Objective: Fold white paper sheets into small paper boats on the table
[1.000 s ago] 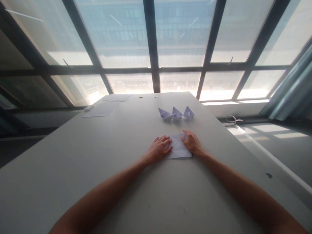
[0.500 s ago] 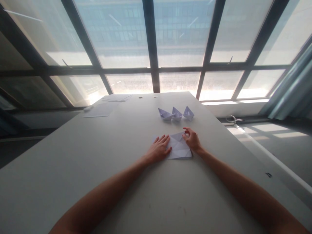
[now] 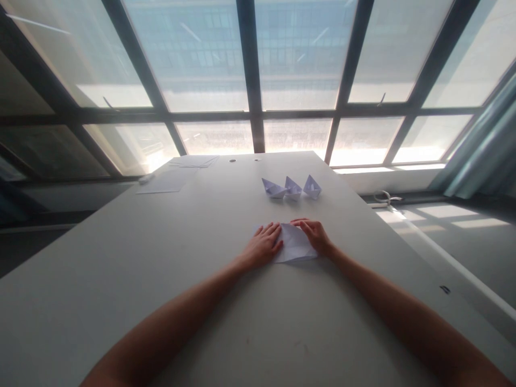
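Observation:
A creased white sheet of paper [image 3: 296, 244] lies on the table between my hands, its right part bent up and over toward the left. My left hand [image 3: 264, 244] rests flat on the sheet's left part, fingers stretched out. At the right edge, my right hand [image 3: 315, 235] has the folded-over paper between thumb and fingers; the fingertips are partly behind the paper. Beyond the hands stand three folded paper boats: a left one [image 3: 273, 188], a middle one [image 3: 293, 189] and a right one [image 3: 312, 187].
Flat white sheets [image 3: 167, 181] lie at the table's far left, with a small white object [image 3: 145, 178] beside them. The white table [image 3: 201, 226] reaches to large windows. A small dark item [image 3: 444, 289] lies to the right, and a curtain [image 3: 471, 145] hangs there.
My right hand has moved slightly left, bending the paper's right side over to the left. My left hand stays in place, and the boats have not moved.

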### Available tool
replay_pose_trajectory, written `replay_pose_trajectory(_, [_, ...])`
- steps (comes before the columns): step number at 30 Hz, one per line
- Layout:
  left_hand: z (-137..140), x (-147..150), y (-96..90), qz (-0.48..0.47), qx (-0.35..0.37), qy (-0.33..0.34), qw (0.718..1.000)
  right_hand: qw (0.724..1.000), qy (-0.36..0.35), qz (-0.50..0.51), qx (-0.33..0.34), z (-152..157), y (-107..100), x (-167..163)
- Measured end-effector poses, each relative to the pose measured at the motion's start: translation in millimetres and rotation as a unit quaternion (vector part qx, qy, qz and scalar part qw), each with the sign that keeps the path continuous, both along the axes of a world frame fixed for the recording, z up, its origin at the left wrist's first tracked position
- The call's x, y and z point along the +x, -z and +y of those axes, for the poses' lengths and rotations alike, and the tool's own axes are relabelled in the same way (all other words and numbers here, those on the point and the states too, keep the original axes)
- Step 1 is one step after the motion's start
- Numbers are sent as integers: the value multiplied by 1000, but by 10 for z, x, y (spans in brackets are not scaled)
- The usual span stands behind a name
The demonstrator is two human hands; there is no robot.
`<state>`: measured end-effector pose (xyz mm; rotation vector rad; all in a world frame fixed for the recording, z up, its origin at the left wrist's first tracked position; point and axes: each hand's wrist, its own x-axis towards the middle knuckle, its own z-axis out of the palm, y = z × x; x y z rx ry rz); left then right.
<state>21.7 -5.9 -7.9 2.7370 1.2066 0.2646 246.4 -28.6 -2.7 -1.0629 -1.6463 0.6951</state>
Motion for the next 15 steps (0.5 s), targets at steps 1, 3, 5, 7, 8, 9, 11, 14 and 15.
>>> replay_pose_trajectory(1, [1,2,5,-5,-1,-6,1000,1000,-23,-8,-4,-3,-4,-5])
replay_pose_trajectory(3, [5,4,18,-14,-1,-18,1000,997,-65,-28,-19,-3,1,-16])
replay_pose_trajectory(5, [8,4,29,-17,-1,-18,1000,993,-95,-62,-32,2,17,-29])
replay_pose_trajectory(7, [9,2,32,-14,1,-10,1000,989,-111,-93,-29,8,38,-40])
replay_pose_trajectory(8, [8,1,30,-11,2,-6,1000,988,-116,-102,-22,10,48,-44])
replay_pose_trajectory(9, [5,0,25,-6,2,-2,1000,987,-119,-107,-14,12,57,-47])
replay_pose_trajectory(11, [-3,-1,11,3,1,8,1000,986,-119,-116,-1,17,74,-54])
replay_pose_trajectory(14, [-17,0,-10,10,-5,15,1000,980,-85,-177,26,26,91,-68])
replay_pose_trajectory(15, [-20,0,-15,10,-7,13,1000,974,-64,-215,33,28,95,-73])
